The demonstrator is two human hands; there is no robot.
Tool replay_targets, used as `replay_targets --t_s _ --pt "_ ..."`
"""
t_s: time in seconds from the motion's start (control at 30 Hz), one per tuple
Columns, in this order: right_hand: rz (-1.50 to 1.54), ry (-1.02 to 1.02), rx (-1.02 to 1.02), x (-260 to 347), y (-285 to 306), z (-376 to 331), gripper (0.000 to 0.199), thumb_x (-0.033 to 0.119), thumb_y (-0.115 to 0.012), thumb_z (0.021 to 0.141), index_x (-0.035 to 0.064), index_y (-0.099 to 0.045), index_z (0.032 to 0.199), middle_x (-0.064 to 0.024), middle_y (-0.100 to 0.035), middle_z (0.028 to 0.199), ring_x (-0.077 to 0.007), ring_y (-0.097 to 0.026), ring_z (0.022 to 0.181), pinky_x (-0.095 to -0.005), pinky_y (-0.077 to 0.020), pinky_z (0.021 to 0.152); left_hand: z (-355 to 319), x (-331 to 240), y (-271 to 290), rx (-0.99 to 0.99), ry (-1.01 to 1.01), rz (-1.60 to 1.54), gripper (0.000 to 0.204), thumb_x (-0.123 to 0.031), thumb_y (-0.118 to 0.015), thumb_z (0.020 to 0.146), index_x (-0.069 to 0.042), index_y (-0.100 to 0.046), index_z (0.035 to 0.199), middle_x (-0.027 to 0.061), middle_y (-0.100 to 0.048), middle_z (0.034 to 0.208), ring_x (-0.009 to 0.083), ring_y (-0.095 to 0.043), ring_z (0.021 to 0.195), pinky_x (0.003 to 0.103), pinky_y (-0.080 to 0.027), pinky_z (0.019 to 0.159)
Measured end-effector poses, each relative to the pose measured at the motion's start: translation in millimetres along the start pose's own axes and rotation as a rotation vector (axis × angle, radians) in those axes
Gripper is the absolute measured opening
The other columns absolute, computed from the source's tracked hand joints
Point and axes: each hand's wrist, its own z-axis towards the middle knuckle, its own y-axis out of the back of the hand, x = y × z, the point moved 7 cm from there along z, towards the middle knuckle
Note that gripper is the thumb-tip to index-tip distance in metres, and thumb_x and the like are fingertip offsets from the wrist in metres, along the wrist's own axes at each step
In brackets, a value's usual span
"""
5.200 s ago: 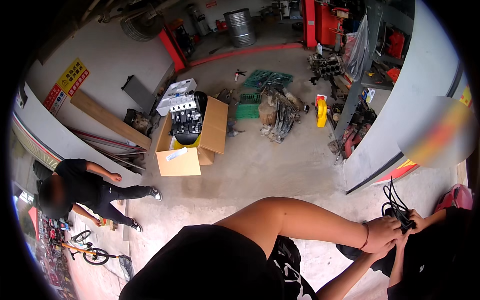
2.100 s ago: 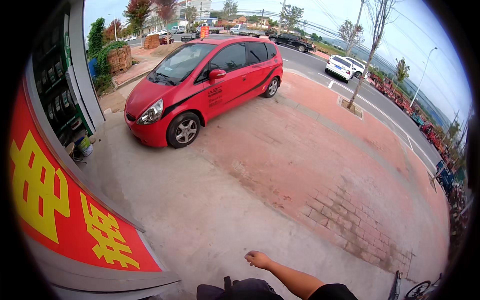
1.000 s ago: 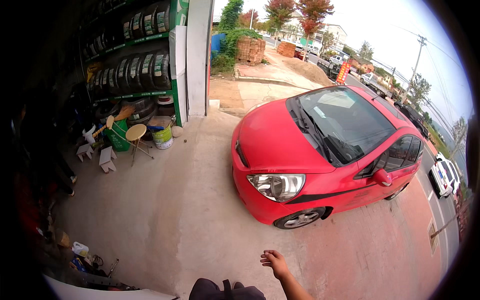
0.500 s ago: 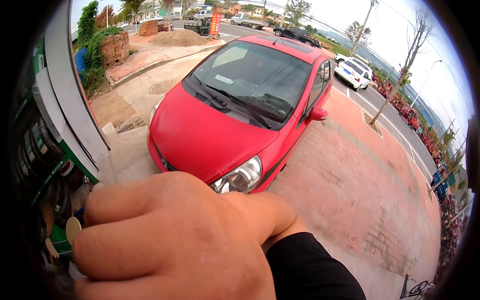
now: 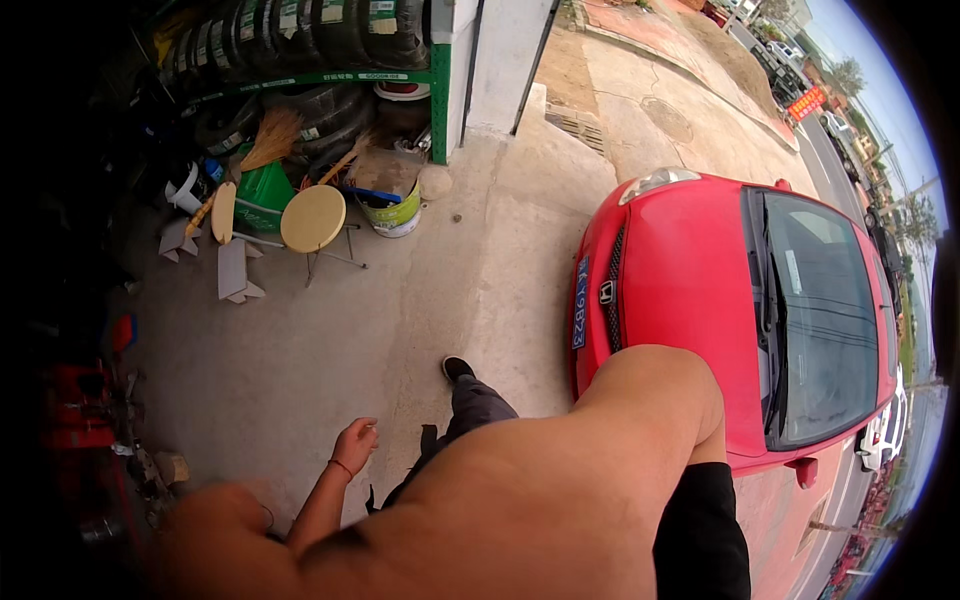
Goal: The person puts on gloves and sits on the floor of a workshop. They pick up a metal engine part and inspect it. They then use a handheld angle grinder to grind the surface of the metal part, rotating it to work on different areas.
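Note:
My right arm (image 5: 560,480) fills the lower middle, very close, bare from a black sleeve (image 5: 705,535) at the lower right. Its elbow bends in front of the red car (image 5: 680,270). My right hand (image 5: 215,520) is blurred at the lower left, and its fingers cannot be made out. Below it, over the concrete floor, my left hand (image 5: 355,445) hangs loosely open with its fingers a little bent. It holds nothing and wears a thin band at the wrist. My dark trouser leg (image 5: 480,405) and black shoe (image 5: 458,370) show beside it.
A round yellow stool (image 5: 313,219), a bucket (image 5: 390,215), a green bin (image 5: 265,195) and a broom (image 5: 275,138) stand under a green rack (image 5: 440,100) of tyres (image 5: 340,35). Red equipment (image 5: 80,410) lies at the left. The car is parked at the right.
The view has swung left and down, so the car is now at the right. The indoor floor, my left hand and my leg have come into view. My right fist has become blurred.

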Motion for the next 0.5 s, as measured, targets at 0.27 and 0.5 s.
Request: replay_targets --t_s 0.27,0.5 --pt "0.591 0.340 0.153 -170.2 -143.9 121.6 0.020 0.018 -0.059 0.086 0.0018 -0.064 0.097 -0.0064 -0.050 0.079 -0.0204 -0.052 0.067 -0.0367 -0.0420 0.056 -192.9 292.4 49.4 -0.850 0.715 -0.083 0.032 -0.026 -0.058 0.089 -0.009 -0.070 0.114 0.0193 -0.073 0.106 0.0345 -0.069 0.098 0.042 -0.054 0.088" --pt "1.039 0.466 0.184 -246.9 -402.9 198.8 0.024 0.022 -0.058 0.087 0.0018 -0.063 0.098 -0.0055 -0.048 0.076 -0.0196 -0.050 0.064 -0.0370 -0.0404 0.053 -193.0 275.8 -107.8 -0.600 0.911 -0.806 0.033 -0.026 -0.063 0.088 -0.010 -0.068 0.116 0.0169 -0.073 0.107 0.0308 -0.070 0.097 0.042 -0.055 0.086"
